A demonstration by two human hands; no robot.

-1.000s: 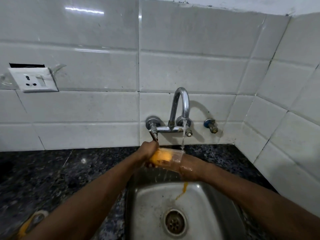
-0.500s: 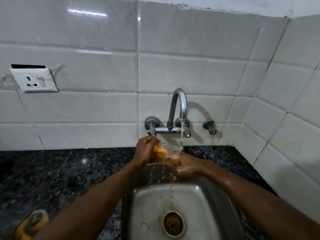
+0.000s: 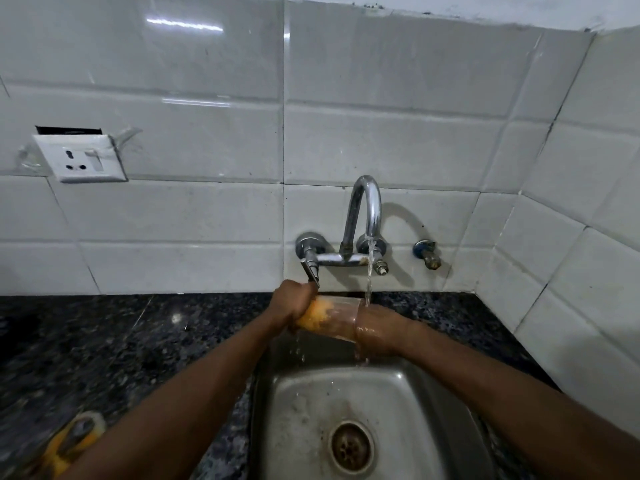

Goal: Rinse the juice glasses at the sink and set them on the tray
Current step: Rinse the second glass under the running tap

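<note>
Under tap (image 3: 367,209): slick, fragile juice glass (image 3: 334,317). Best gripped round base, per curled left hand (image 3: 290,303); right hand (image 3: 379,328) inside mouth, fingers hidden.

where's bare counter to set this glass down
Widest: the granite counter left of the sink, from tiled wall to the yellow object. Right of the sink, only a narrow strip. Crowded under the tap, where left hand and right hand meet at the glass.

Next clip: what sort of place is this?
Probably a home kitchen: a steel sink set into a dark speckled stone counter, a wall-mounted tap running over it, and white tiled walls.
</note>
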